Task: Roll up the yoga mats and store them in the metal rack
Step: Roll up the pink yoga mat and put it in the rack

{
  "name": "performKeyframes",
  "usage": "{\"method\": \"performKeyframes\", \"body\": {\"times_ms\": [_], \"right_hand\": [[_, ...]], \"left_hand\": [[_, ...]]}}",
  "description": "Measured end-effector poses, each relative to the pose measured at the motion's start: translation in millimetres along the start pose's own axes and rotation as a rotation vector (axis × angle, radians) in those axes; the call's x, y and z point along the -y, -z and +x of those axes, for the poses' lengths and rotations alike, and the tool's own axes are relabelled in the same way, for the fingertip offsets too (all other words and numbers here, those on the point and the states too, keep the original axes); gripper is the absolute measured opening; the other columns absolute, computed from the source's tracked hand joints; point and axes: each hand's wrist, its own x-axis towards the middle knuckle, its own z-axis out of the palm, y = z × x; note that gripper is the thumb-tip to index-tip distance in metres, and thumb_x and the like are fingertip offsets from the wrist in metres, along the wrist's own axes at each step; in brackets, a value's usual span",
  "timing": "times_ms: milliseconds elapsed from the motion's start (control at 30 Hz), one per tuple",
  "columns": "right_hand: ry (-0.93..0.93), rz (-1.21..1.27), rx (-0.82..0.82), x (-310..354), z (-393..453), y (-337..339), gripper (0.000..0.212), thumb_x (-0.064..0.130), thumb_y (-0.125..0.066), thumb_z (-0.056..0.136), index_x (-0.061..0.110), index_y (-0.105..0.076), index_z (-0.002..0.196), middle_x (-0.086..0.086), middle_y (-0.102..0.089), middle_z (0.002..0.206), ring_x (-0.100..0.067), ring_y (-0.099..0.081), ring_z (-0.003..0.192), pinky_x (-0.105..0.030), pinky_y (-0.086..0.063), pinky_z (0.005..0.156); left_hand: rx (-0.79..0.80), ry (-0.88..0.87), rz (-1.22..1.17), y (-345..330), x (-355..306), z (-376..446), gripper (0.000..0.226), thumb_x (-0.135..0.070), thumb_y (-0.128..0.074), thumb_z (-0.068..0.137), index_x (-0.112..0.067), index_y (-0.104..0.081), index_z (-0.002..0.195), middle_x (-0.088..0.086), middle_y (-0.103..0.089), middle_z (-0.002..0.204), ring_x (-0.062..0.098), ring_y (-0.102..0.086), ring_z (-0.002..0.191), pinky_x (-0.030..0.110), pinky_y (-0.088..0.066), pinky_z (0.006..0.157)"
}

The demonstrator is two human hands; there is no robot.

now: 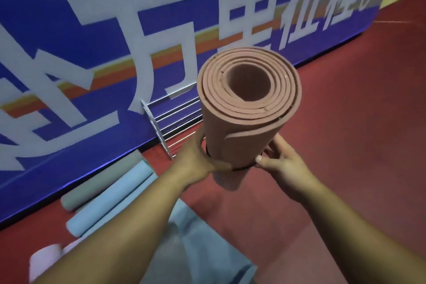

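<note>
A rolled pink yoga mat (244,127) stands upright in front of me, its spiral end facing the camera. My left hand (196,159) grips its lower part from the left. My right hand (281,159) holds it from the right, thumb and fingers at a thin black band (239,169) that circles the roll. Behind the mat, a white metal rack (170,122) with horizontal bars stands on the floor against the blue banner; its right part is hidden by the mat.
A blue banner wall (115,30) with large white characters runs across the back. A grey rolled mat (101,182), a light blue rolled mat (110,200) and a white roll (46,260) lie on the red floor (345,122) at the left. Light blue cloth (196,237) lies under my arms.
</note>
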Motion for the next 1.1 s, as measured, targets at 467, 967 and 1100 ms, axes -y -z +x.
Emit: {"method": "performKeyframes", "body": {"times_ms": [467,967,1100], "right_hand": [[-0.064,-0.135,0.174,9,299,71,0.070,-0.005,-0.055,0.084,0.042,-0.056,0.136,0.016,-0.065,0.130,-0.016,-0.061,0.107,-0.045,-0.043,0.082],[-0.121,-0.131,0.488,27,644,35,0.072,0.002,-0.059,0.074,0.024,-0.053,0.142,0.005,-0.062,0.137,-0.033,-0.060,0.125,-0.064,-0.050,0.093],[-0.144,-0.098,0.662,18,716,10,0.074,0.002,-0.060,0.078,0.027,-0.048,0.146,0.009,-0.060,0.140,-0.027,-0.059,0.126,-0.051,-0.059,0.087]], "left_hand": [[-0.184,0.079,-0.204,23,21,255,0.089,-0.009,-0.097,0.056,-0.039,-0.058,0.130,-0.036,-0.068,0.103,-0.001,-0.069,0.100,0.018,-0.055,0.086],[-0.538,0.222,-0.191,144,35,488,0.084,-0.001,-0.094,0.058,-0.037,-0.059,0.126,-0.025,-0.072,0.111,0.008,-0.071,0.105,0.032,-0.056,0.095],[-0.685,0.286,-0.126,172,41,523,0.084,-0.003,-0.095,0.058,-0.040,-0.058,0.124,-0.030,-0.070,0.109,0.001,-0.068,0.105,0.026,-0.055,0.093]]}}
